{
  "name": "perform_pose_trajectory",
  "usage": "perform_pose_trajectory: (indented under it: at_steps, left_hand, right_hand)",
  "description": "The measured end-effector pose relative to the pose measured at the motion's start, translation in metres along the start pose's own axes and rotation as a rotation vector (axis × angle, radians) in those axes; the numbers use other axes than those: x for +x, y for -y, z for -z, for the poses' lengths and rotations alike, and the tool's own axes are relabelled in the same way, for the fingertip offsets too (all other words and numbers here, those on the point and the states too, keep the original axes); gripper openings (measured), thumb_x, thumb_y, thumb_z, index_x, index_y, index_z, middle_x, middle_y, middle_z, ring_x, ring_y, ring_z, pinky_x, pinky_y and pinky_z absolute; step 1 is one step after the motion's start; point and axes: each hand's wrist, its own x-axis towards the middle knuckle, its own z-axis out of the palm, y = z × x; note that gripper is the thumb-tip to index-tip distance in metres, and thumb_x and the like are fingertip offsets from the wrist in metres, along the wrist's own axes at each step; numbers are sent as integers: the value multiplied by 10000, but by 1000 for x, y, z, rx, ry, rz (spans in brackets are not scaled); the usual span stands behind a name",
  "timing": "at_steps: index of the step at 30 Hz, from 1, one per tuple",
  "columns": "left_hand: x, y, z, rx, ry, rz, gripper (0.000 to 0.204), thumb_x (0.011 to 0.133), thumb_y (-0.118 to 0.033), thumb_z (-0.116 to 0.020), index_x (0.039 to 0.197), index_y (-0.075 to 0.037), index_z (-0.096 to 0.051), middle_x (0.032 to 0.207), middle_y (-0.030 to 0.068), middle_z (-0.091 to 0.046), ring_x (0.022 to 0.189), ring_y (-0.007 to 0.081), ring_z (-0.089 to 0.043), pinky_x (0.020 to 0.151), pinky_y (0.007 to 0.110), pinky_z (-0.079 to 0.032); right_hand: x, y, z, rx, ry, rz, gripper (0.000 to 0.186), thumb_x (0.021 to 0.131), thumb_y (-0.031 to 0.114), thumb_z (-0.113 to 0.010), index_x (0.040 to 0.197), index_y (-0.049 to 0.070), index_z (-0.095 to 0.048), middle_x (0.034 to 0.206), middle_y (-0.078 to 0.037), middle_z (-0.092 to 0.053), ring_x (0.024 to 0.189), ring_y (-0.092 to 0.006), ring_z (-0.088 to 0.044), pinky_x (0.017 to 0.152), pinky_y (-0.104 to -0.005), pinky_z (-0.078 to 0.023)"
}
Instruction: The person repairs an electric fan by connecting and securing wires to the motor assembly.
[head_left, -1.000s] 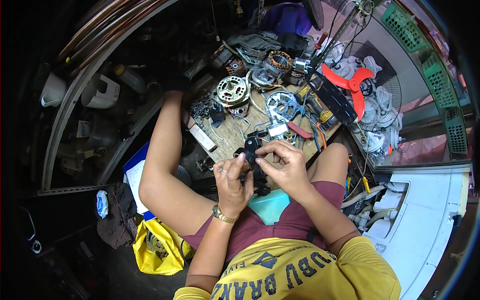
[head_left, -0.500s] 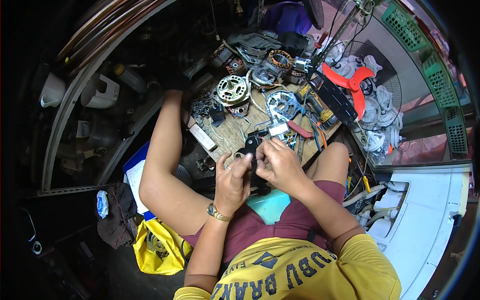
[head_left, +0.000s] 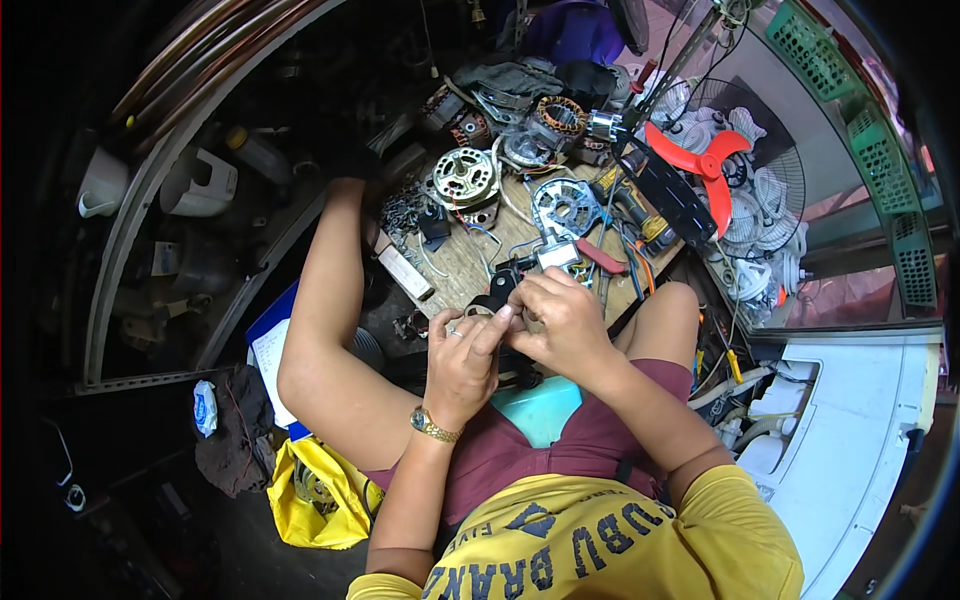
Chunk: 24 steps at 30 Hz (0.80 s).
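The left grip [head_left: 462,365] and right grip [head_left: 560,320] meet at the fingertips above the person's lap, fingers curled and thumbs inward. Whatever may be pinched between them is too small to make out, so I cannot tell whether either grip is grasping something or is simply pressed to the other. A black bracket-like part [head_left: 504,284] sits right at the fingertips, over the near side of the wooden tabletop [head_left: 455,285]; whether they touch it is unclear.

For fine fingertip work like this, I judge it best to brace the 2 wrists, let the left steady and the right make small, light turns, and tilt the part toward the light. Slack wires near the white terminal box [head_left: 557,260] could snag, so keep the knuckles clear of them and of the red-handled tool [head_left: 601,258] just beside it.
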Motion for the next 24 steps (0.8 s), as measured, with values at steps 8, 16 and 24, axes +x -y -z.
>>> perform_pose_trajectory:
  at_steps: [8,16,24]
  left_hand:
    - [-8,-2,-7,-174,-45,187,748,774,119,-694,1453,-57,-434,885,76,-649,801,267,-636,839,410,-485]
    - [-9,3,-6,-212,0,282,745,765,120,-716,1441,-50,-452,922,114,-649,832,275,-640,812,393,-513]
    - [-22,10,-11,-335,-32,442,551,811,95,-716,1315,-42,-540,987,139,-678,824,270,-686,737,357,-548]
  right_hand:
    - [-8,-11,-10,22,56,31,209,679,90,-717,834,40,-586,782,-85,-624,746,-299,-588,664,-414,-498]
    - [-10,-12,-15,252,-93,-48,108,823,91,-735,844,19,-658,813,-118,-647,779,-320,-634,693,-405,-500]
    - [-23,-13,-40,310,32,-199,107,924,107,-627,956,17,-580,878,-151,-638,838,-368,-599,759,-461,-466]
